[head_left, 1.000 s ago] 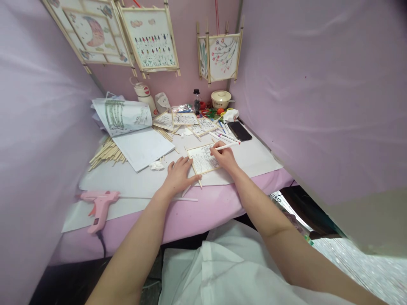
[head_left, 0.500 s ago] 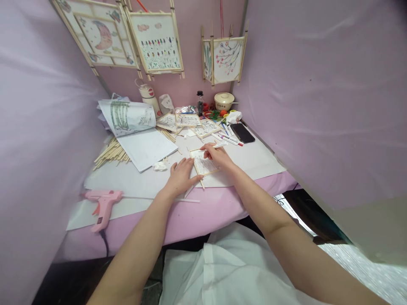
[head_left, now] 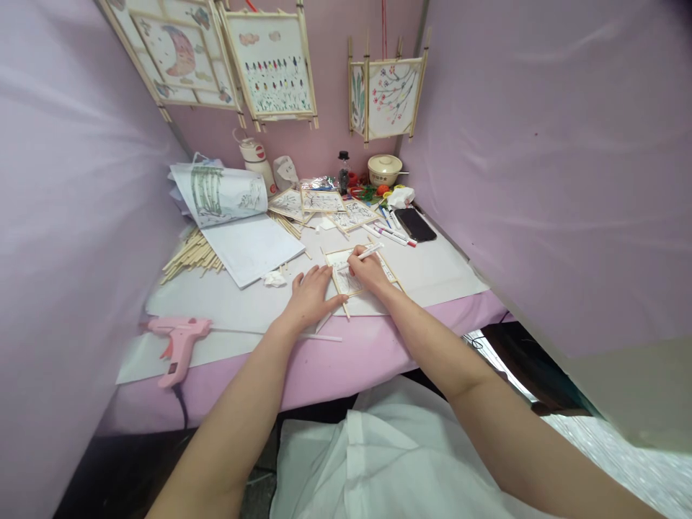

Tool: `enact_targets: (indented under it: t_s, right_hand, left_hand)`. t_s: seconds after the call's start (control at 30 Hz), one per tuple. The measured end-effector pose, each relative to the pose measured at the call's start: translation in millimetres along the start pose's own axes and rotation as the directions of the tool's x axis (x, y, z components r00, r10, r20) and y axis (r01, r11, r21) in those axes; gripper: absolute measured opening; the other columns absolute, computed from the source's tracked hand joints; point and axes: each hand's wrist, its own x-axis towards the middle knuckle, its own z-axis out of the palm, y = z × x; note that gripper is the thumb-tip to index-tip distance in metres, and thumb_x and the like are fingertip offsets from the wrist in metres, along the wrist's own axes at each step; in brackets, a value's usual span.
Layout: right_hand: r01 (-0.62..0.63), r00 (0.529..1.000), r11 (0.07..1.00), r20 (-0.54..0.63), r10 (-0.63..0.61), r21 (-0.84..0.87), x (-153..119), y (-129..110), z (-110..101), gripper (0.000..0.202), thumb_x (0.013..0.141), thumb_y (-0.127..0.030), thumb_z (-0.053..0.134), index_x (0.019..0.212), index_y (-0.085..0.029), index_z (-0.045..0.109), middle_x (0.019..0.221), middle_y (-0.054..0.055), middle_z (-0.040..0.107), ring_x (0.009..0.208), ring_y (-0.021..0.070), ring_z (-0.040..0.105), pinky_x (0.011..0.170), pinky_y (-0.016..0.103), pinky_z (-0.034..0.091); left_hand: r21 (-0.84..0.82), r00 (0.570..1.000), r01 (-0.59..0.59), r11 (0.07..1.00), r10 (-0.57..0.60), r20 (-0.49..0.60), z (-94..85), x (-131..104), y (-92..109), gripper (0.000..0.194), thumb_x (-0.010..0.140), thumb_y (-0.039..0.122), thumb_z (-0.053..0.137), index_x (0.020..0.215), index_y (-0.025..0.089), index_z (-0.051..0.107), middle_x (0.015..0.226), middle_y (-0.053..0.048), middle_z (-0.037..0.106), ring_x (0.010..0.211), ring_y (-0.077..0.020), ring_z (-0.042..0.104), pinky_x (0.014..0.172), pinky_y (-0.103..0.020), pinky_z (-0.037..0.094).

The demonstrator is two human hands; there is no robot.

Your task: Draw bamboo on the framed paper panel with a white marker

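Under my hands lies a small paper panel (head_left: 350,284) with a thin wooden-stick frame and fine drawn marks. My right hand (head_left: 367,271) is closed round a white marker pen (head_left: 370,250), its tip end over the left part of the panel. My left hand (head_left: 312,295) rests with fingers spread at the panel's left edge, the thumb on its lower left corner. Part of the panel is hidden by my right hand. Behind it lie several similar framed drawings (head_left: 323,201).
A pink glue gun (head_left: 180,342) lies front left. Bundled wooden sticks (head_left: 193,256) and a paper pad (head_left: 259,249) sit left. Loose markers (head_left: 397,236), a phone (head_left: 415,224) and a lidded bowl (head_left: 384,170) stand right. Lanterns (head_left: 396,99) hang behind.
My right hand has shifted slightly, and the marker now tilts with its tip end towards the panel's left part. More of the panel's right side shows. My left hand stays in place.
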Motion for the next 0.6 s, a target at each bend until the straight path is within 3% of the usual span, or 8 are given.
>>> enact_targets:
  t_s: [0.6]
  right_hand:
    - [0.014,0.999,0.999,0.050,-0.012,-0.049,-2.7,-5.7,-1.9,0.020,0.075,-0.021,0.045,0.055,-0.023,0.044,0.051,-0.004,0.054,0.060,0.0148,0.051,0.065,0.028,0.036]
  left_hand:
    - [0.000,1.000,-0.005,1.000,0.005,0.001,0.2,-0.1,-0.1,0.071,0.088,0.058,0.053,0.145,0.020,0.038,0.153,-0.014,0.040,0.144,-0.0329,0.028,0.115,-0.059,0.017]
